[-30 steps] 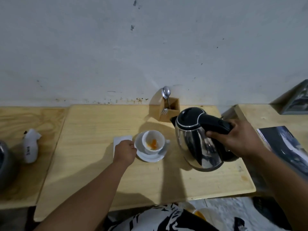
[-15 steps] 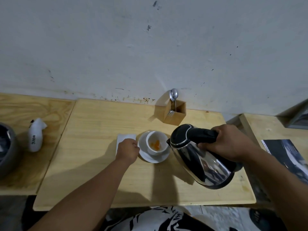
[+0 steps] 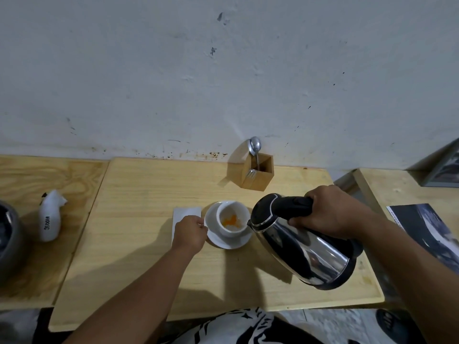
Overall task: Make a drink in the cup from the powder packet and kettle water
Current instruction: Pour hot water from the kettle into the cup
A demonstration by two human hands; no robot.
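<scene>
A white cup [image 3: 233, 220] with orange powder at its bottom stands on a white saucer [image 3: 224, 240] in the middle of the wooden table. My right hand [image 3: 330, 216] grips the black handle of a steel kettle [image 3: 303, 247], which is tilted steeply with its spout right at the cup's right rim. My left hand [image 3: 190, 233] pinches the saucer's left edge. A flat white packet [image 3: 185, 214] lies just left of the saucer, partly under my left hand.
A wooden holder [image 3: 258, 173] with a spoon [image 3: 255, 147] and a fork stands by the wall behind the cup. A white bottle [image 3: 51, 219] and a dark round pot [image 3: 8, 240] sit on the left table. A dark magazine [image 3: 427, 229] lies at the right.
The kettle has moved left toward the cup and tipped further over, bringing its spout to the cup's rim. My left hand has stayed on the saucer's edge.
</scene>
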